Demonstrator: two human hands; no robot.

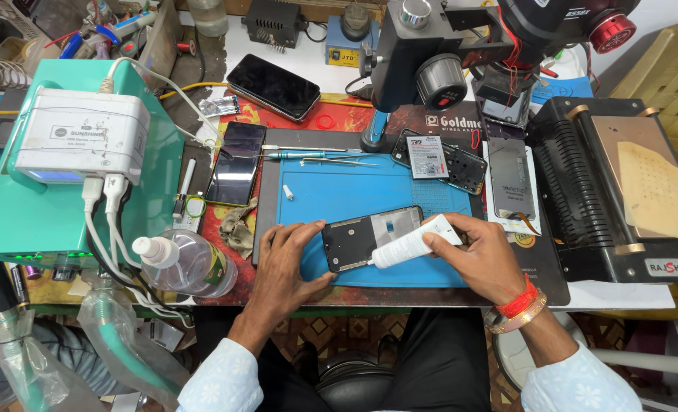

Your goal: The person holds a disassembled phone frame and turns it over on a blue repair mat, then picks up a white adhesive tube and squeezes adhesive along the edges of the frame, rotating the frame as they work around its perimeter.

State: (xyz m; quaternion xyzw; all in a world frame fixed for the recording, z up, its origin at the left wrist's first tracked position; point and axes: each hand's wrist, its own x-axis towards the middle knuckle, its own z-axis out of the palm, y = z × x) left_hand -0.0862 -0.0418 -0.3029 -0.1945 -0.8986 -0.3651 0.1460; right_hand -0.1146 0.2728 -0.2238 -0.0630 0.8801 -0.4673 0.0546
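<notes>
Two pale sleeves come up from the bottom, and the hands reach out from them over a blue mat (369,194). The left hand (287,255) lies flat with its fingers spread, and its fingertips press on the near end of an open phone frame (371,236), so it grips nothing but pins the frame down. The right hand (485,255) is wrapped tight around a white tube (415,243), and red and gold bangles (518,305) sit on its wrist. The thin tip of the tube touches the near edge of the frame, right between the two hands. The hands are a little apart, with the frame and tube joining them. Left of the left hand lies a crumpled rag (239,227), and past it a clear plastic bottle (186,263) on its side. Beyond the left hand rests a dark phone (236,162). Beyond the right hand lie a phone battery (427,156) and another opened phone back (510,179). Right of the right hand stands a black heating machine (613,191). Farther off, above both hands, hangs a black microscope (461,53).
</notes>
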